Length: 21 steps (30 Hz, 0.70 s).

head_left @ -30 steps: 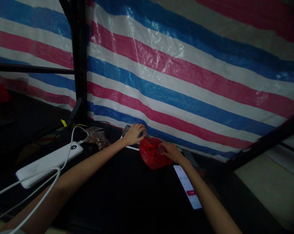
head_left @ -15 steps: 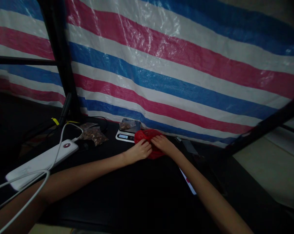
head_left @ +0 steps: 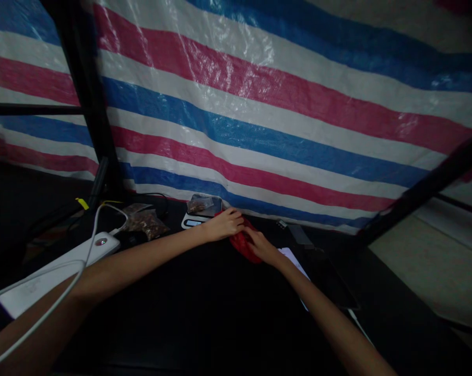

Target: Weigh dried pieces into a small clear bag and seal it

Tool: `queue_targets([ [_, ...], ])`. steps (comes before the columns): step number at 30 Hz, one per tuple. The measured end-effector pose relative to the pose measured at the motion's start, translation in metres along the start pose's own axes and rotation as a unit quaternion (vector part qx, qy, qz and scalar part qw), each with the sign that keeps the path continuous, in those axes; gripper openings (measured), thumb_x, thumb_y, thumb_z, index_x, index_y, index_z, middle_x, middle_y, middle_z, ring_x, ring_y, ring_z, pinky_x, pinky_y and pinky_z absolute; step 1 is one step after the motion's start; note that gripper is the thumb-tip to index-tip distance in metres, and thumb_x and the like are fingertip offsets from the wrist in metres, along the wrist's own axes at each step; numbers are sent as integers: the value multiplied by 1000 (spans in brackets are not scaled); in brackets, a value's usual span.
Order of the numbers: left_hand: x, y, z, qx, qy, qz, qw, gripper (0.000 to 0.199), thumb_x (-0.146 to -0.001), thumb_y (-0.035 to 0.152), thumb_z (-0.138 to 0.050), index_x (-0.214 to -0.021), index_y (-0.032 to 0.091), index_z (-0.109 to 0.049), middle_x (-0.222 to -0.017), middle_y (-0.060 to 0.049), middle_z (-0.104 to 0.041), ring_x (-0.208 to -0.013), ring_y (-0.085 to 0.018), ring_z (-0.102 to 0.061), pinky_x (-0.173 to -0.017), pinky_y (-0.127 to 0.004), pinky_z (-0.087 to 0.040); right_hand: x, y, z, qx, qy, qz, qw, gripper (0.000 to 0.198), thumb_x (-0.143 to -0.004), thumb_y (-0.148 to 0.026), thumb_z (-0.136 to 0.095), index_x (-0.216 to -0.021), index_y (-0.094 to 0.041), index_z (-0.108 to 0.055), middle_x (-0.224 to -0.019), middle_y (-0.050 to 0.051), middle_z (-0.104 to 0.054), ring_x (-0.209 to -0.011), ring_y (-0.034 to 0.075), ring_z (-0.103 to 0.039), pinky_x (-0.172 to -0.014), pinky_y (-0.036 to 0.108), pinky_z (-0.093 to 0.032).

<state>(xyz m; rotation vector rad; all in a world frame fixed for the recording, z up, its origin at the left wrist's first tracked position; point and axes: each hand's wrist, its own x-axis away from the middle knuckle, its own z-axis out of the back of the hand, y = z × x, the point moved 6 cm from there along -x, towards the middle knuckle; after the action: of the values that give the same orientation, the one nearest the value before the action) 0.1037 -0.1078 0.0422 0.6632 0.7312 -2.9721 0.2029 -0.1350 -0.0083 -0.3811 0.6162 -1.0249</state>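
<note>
A striped tarp point(head_left: 259, 104) hung behind the dark table point(head_left: 204, 313). At frame centre both hands met on a red plastic bag point(head_left: 242, 243), left hand point(head_left: 224, 224) and right hand point(head_left: 259, 246) with fingers pinched on it, just beside a small scale point(head_left: 199, 214). No writing was legible.

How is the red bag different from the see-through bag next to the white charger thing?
The red plastic bag is red and hides whatever is inside; the clear bag shows brown bits through it. The left hand and right hand both pinch the red plastic bag, while nothing touches the clear bag. The red plastic bag sits right of the scale; the clear bag lies left of it. Both are crinkly plastic on the dark table.
</note>
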Motion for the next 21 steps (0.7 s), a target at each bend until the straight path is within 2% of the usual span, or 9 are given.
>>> queue_targets([
  [3,0,-5,5,37,-9,1,999,12,-82,19,-46,-87,15,-56,-86,-5,-57,-86,-20,-46,-75,-34,-30,0,15,-6,-146,15,-49,988,31,-78,-16,-47,-109,-20,-44,-105,6,-59,-95,17,-58,-86,37,-44],
  [6,10,-5,10,78,-18,-3,997,13,-81,22,-48,-89,17,-56,-91,-5,-57,-90,-19,-47,-81,-34,-29,1,29,-7,-207,44,-80,974,28,-75,-19,-53,-102,-19,-47,-104,5,-58,-96,16,-57,-89,36,-43],
  [9,24,2,12,105,-32,-24,994,13,-80,21,-48,-89,17,-56,-95,-6,-56,-94,-18,-47,-86,-33,-28,3,38,-1,-201,63,-82,974,27,-75,-21,-54,-102,-19,-47,-105,6,-56,-98,15,-55,-90,35,-42],
  [11,31,9,8,108,-44,-38,992,14,-81,18,-46,-90,16,-56,-94,-7,-57,-95,-18,-48,-89,-33,-28,5,43,5,-161,70,-80,981,28,-76,-21,-53,-103,-20,-47,-106,6,-56,-100,15,-54,-91,35,-41],
  [14,32,15,-4,97,-55,-31,993,16,-81,15,-43,-90,15,-56,-92,-8,-59,-93,-18,-50,-92,-34,-26,5,55,18,-89,80,-88,989,29,-77,-20,-52,-105,-19,-46,-105,6,-57,-98,15,-54,-91,37,-40],
  [16,29,16,-10,106,-53,-23,993,16,-80,19,-47,-92,15,-56,-94,-9,-59,-96,-20,-50,-94,-35,-25,5,63,27,-74,90,-97,988,30,-76,-19,-53,-105,-19,-46,-102,7,-59,-96,16,-56,-90,38,-41],
  [19,26,5,-13,156,-32,-7,987,41,-73,38,-57,-107,16,-51,-107,-10,-55,-105,-22,-45,-96,-36,-22,4,72,40,-104,100,-105,984,30,-74,-19,-53,-103,-19,-46,-102,7,-59,-96,16,-56,-88,36,-42],
  [21,30,-15,-12,185,-12,38,982,56,-70,48,-58,-115,18,-46,-115,-10,-51,-110,-22,-42,-97,-36,-21,5,74,48,-126,103,-107,981,30,-74,-20,-53,-103,-19,-46,-105,7,-59,-97,16,-56,-88,35,-42],
])
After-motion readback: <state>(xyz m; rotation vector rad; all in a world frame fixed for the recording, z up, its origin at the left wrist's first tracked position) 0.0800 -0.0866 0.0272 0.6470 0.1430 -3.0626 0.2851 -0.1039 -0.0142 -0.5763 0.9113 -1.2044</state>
